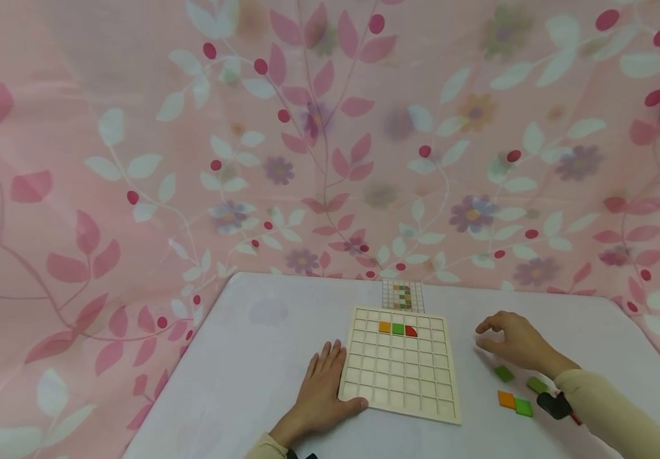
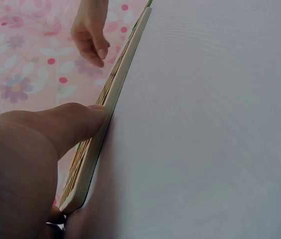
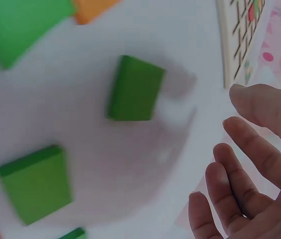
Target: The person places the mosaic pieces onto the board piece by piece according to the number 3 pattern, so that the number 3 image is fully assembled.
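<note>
A pale wooden grid board (image 1: 396, 366) lies on the white table, with an orange tile (image 1: 384, 327), a green tile (image 1: 398, 329) and a red rounded tile (image 1: 411, 331) in one row near its far edge. My left hand (image 1: 321, 389) rests at the near left corner, fingers straight along the left side. Its thumb (image 2: 83, 119) touches the board's near edge in the left wrist view. My right hand (image 1: 516, 341) hovers right of the board with bent, relaxed fingers and nothing between them. Below it lies a dark green tile (image 3: 136, 90), apart from the fingertips.
Near the right forearm lie another green tile (image 1: 537, 385), a loose orange tile (image 1: 506, 400) and a bright green tile (image 1: 523, 407). A printed grid card (image 1: 389, 296) with coloured cells sits behind the board. A pink floral cloth (image 1: 330, 159) hangs behind the table.
</note>
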A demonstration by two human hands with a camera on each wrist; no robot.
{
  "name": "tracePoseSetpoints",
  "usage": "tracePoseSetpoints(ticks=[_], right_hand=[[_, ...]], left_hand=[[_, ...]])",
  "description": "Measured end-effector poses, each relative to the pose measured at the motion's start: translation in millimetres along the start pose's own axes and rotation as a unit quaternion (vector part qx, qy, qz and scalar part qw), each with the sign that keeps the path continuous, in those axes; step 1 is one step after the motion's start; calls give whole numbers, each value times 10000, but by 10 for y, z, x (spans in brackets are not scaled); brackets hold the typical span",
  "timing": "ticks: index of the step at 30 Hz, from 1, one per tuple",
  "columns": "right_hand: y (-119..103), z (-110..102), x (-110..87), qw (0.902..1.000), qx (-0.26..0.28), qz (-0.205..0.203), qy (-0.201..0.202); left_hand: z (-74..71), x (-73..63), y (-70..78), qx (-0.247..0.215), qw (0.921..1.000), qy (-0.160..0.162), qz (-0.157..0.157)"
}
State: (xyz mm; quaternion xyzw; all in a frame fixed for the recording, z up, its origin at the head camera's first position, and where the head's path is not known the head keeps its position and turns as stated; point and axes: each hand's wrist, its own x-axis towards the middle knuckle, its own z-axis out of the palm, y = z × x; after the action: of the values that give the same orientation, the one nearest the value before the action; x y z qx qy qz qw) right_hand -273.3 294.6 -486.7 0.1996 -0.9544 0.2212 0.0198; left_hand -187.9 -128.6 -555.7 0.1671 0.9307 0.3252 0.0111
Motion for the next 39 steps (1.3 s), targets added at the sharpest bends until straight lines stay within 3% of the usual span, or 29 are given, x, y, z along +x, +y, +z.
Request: tracePoseSetpoints(ticks=[9,18,24,27,32,39], right_hand=[[171,23,-282,9943,210,744,-730],[274,9,-515,9953,412,534,-689],[405,19,-586,9916,759,708,-769],[425,50,-592,9914,756,821,-686],[409,115,-610,9957,565,664,-310],[356,197,-626,9974,420,593,21]], left_hand=[[14,-3,-22,-28,9999,74,103],[-24,-1,19,78,9999,-76,-88],[-22,1,17,47,9998,-100,-148],[-21,-3,14,-14,10000,-20,-36],[-3,-9,8,-66,10000,55,18],[-15,-10,16,72,9999,-97,-68]])
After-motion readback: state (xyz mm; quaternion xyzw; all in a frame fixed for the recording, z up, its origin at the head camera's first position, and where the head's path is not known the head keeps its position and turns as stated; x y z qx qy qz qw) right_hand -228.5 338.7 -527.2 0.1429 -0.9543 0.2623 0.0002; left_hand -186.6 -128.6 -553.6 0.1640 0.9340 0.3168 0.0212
